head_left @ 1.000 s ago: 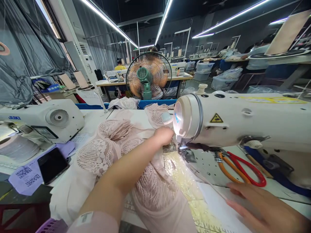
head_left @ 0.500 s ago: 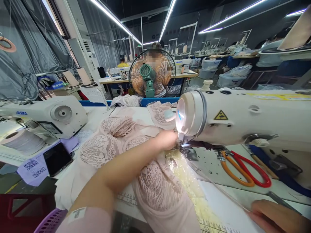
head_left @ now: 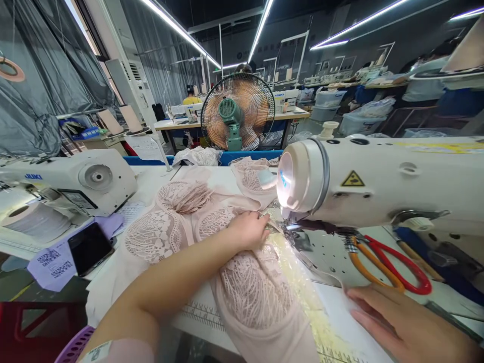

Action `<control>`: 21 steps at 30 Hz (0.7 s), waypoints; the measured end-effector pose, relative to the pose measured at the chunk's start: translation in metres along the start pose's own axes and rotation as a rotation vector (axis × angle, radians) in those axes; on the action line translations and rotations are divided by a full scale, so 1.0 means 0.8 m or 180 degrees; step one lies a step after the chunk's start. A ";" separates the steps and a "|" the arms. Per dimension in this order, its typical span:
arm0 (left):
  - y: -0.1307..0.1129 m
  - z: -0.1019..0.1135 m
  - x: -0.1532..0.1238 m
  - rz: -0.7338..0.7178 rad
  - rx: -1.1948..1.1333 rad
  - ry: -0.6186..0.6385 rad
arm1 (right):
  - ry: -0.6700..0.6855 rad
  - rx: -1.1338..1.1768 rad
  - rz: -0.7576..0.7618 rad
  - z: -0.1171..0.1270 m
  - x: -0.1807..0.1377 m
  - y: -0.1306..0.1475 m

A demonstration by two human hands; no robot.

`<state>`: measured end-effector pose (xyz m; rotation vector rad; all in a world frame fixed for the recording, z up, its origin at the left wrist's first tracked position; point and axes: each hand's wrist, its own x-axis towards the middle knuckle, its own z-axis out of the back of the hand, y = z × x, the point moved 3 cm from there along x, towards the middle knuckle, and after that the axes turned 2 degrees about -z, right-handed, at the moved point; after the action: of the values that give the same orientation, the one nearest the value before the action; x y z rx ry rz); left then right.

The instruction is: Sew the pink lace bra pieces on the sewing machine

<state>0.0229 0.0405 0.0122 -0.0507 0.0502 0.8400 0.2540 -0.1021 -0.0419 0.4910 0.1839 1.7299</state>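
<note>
The pale pink lace bra (head_left: 257,292) lies spread over the machine bed, its near cup hanging toward the front edge. My left hand (head_left: 250,230) is closed on the fabric edge, just left of the needle area of the white sewing machine (head_left: 381,186). A narrow pale tape (head_left: 328,276) runs from the needle area down to my right hand (head_left: 393,315), whose thumb and fingers pinch its end. More lace pieces (head_left: 155,237) of the same colour lie left of my left hand. Fingertips of the left hand are partly hidden by fabric.
Scissors with orange and red handles (head_left: 397,264) lie beneath the machine arm. At left are a black phone (head_left: 89,248), purple printed slips (head_left: 53,264), a thread roll (head_left: 36,222) and a second sewing machine (head_left: 71,176). A large fan (head_left: 238,113) stands beyond the table.
My left hand has drawn back leftward from under the machine head. My right hand has moved left and up toward the needle, bringing the tape along. The view has shifted slightly.
</note>
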 end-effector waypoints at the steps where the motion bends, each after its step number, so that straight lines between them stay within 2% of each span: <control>1: 0.004 -0.002 0.011 -0.0116 0.0041 -0.0018 | 0.0036 0.0021 0.0002 -0.001 0.004 0.004; 6: 0.007 -0.013 0.060 -0.0590 0.0086 -0.0093 | 0.0172 -0.0087 -0.0111 -0.004 0.010 -0.003; 10: 0.002 -0.020 0.078 -0.0805 0.0044 -0.0205 | 0.0424 -0.0277 -0.0259 -0.007 0.010 -0.020; 13: 0.000 -0.023 0.075 -0.0820 0.0111 -0.0295 | 0.0278 -0.0263 -0.0251 -0.005 0.008 -0.018; 18: -0.002 -0.017 0.053 -0.0555 0.0299 -0.0415 | 0.0017 -0.0130 -0.0267 0.000 0.002 -0.013; 21: -0.005 -0.014 0.043 -0.0594 0.0446 -0.0409 | -0.0086 0.0010 -0.0215 0.003 -0.003 -0.018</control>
<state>0.0483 0.0625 -0.0013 0.1287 -0.0166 0.6499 0.2681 -0.1015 -0.0459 0.5048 0.1818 1.6565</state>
